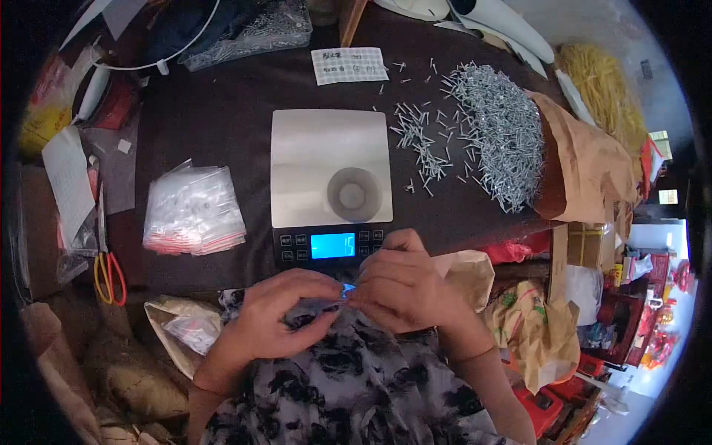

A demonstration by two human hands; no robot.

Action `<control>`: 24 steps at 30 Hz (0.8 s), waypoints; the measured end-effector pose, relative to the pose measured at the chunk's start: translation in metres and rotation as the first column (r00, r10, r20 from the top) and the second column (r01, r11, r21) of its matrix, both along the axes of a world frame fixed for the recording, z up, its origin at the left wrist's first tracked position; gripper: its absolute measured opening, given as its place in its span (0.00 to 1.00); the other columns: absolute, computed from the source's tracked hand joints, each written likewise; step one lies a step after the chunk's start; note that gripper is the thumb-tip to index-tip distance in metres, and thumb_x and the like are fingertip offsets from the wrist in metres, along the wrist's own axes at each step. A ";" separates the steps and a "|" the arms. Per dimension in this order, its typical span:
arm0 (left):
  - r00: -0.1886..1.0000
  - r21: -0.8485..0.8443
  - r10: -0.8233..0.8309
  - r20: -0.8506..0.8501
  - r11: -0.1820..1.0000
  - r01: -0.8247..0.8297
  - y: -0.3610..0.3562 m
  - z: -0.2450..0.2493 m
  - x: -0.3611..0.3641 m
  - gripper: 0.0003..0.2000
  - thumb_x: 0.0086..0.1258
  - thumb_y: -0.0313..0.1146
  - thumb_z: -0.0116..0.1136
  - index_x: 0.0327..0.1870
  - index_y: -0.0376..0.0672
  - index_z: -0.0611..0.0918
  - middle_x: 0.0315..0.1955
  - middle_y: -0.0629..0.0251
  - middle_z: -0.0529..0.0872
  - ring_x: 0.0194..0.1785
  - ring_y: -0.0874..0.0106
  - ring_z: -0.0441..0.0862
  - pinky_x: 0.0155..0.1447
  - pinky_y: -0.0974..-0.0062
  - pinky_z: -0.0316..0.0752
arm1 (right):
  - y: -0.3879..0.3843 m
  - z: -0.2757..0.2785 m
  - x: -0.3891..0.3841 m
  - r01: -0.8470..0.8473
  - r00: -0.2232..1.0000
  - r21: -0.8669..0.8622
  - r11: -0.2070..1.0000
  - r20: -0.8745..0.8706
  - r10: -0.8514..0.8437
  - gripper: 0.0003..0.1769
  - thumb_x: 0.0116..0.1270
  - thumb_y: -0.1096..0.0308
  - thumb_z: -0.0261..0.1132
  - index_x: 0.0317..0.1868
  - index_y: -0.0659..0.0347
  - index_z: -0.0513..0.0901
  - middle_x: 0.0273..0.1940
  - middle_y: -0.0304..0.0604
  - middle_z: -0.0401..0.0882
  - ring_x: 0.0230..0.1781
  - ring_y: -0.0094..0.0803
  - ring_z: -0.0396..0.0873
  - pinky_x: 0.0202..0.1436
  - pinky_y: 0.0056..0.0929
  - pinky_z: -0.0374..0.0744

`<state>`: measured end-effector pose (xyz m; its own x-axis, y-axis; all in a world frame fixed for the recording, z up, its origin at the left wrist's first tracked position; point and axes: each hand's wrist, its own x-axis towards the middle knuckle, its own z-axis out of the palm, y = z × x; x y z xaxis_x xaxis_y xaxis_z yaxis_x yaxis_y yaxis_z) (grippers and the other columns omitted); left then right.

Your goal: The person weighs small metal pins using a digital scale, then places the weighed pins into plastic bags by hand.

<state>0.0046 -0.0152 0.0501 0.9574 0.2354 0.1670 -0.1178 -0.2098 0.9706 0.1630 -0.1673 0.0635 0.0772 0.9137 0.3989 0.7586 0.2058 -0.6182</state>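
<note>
Close to my body, in front of the digital scale (pixel 297 148), my left hand (pixel 285 315) and my right hand (pixel 400 285) meet, fingers pinched. Between them is a small clear plastic bag (pixel 345 291), catching blue light; mostly hidden by the fingers, its contents cannot be made out. The scale's lit blue display (pixel 333 246) seems to read 15. A small round cup (pixel 354 194) stands on the silver pan. To the left lies a stack of clear zip bags (pixel 194 211) with red edges. A large heap of small metal screws or nails (pixel 500 133) lies at the right.
Behind the scale lies a handwritten label (pixel 348 66). A brown paper bag (pixel 582 159) borders the heap. Orange-handled scissors (pixel 110 278) lie at the left edge, and a clear tray of metal pieces (pixel 252 37) stands at the back. An open paper bag (pixel 182 334) sits below left.
</note>
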 end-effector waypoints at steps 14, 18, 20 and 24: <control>0.983 -0.226 -0.108 -0.147 0.971 0.073 -0.007 -0.012 -0.004 0.06 0.56 0.18 0.67 0.29 0.37 0.79 0.40 0.54 0.87 0.48 0.65 0.85 0.51 0.70 0.80 | -0.010 -0.013 -0.008 -0.063 0.995 0.059 0.996 -0.071 0.067 0.12 0.53 0.63 0.72 0.27 0.59 0.77 0.29 0.38 0.76 0.34 0.33 0.77 0.49 0.38 0.71; 0.996 -0.378 -0.059 -0.061 0.925 0.031 0.001 -0.025 -0.007 0.09 0.54 0.16 0.68 0.27 0.37 0.78 0.43 0.51 0.86 0.52 0.60 0.83 0.54 0.67 0.79 | -0.021 -0.015 -0.004 -0.006 0.986 0.031 1.000 -0.166 0.011 0.12 0.53 0.65 0.72 0.25 0.59 0.76 0.30 0.39 0.79 0.38 0.33 0.80 0.54 0.43 0.72; 0.995 -0.381 -0.071 -0.074 0.924 0.037 0.001 -0.026 -0.008 0.10 0.52 0.16 0.69 0.27 0.38 0.78 0.43 0.50 0.86 0.52 0.59 0.83 0.54 0.66 0.80 | -0.023 -0.016 -0.005 -0.024 0.969 0.001 1.000 -0.245 0.023 0.12 0.53 0.66 0.73 0.25 0.59 0.76 0.31 0.40 0.80 0.39 0.34 0.81 0.56 0.45 0.73; 0.994 -0.387 0.046 -0.095 0.919 -0.079 0.006 -0.026 -0.006 0.11 0.52 0.15 0.68 0.25 0.38 0.76 0.37 0.49 0.86 0.46 0.62 0.85 0.50 0.67 0.81 | -0.056 -0.043 0.003 0.105 0.834 -0.006 0.994 -0.544 -0.091 0.13 0.58 0.70 0.71 0.23 0.60 0.73 0.29 0.40 0.80 0.36 0.33 0.82 0.51 0.45 0.76</control>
